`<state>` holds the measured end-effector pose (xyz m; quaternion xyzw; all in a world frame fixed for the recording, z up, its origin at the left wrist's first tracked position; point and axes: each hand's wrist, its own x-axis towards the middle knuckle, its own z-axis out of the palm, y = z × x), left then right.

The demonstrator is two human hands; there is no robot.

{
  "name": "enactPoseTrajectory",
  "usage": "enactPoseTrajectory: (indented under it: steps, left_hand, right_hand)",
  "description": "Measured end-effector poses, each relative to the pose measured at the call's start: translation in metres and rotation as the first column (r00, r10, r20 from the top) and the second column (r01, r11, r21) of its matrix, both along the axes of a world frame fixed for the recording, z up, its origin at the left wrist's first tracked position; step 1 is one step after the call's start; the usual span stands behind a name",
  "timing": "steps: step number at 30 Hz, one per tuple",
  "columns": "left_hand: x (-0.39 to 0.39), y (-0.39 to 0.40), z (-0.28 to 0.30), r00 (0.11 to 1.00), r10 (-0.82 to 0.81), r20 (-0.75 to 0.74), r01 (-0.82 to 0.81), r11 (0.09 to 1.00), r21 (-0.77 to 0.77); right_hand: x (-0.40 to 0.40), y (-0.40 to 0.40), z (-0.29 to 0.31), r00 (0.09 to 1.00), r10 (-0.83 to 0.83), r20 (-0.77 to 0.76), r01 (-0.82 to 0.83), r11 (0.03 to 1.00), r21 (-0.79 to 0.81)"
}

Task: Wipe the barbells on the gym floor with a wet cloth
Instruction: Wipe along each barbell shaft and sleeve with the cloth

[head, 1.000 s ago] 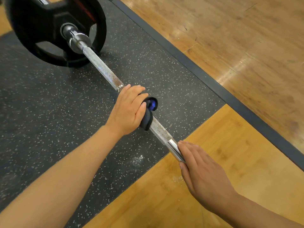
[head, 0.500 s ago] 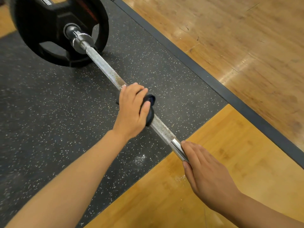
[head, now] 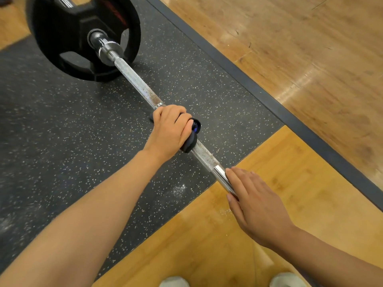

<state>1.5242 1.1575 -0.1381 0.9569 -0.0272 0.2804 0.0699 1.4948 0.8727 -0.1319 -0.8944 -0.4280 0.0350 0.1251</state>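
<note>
Left hand (head: 171, 131) wrapped around dark cloth (head: 189, 142), cloth clamped around barbell bar (head: 135, 80) mid-shaft, fingers curled over top. Bit of blue showing at cloth's edge by the fingertips. Right hand (head: 256, 206) flat and loose, fingers straight, resting along smooth chrome part of bar nearer the camera, gripping nothing. Hands near each other, short knurled stretch of bar between them. Bar running diagonally from lower right up to upper left, rust-coloured specks on knurling either side of cloth. Black weight plate (head: 68, 36) on far end, standing on speckled black rubber mat (head: 51, 121). Chalky white smudge on mat just below bar. Yellow wood platform panel (head: 290, 172) under right hand, dark border strip (head: 259, 92) beyond it, then wooden gym floor (head: 300, 38) at upper right. Two pale shoe tips (head: 174, 282) at bottom edge.
</note>
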Motion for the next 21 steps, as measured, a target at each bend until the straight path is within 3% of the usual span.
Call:
enactPoseTrajectory:
  steps: [6,15,21]
  left_hand:
    - [-0.019,0.01,0.048,0.996,0.033,-0.08,-0.027,0.996,0.08]
    - [-0.052,0.026,0.16,0.953,0.112,-0.281,-0.098,0.993,0.061]
    - [-0.056,0.038,0.226,0.945,0.096,-0.312,-0.079,0.995,0.068]
  right_hand:
    - [0.011,0.009,0.05,1.0,-0.007,-0.027,0.004,0.994,-0.108]
    - [0.016,0.06,0.166,1.0,0.015,0.004,-0.015,0.994,-0.109]
    - [0.015,0.09,0.223,0.999,-0.037,-0.021,0.034,0.993,-0.114]
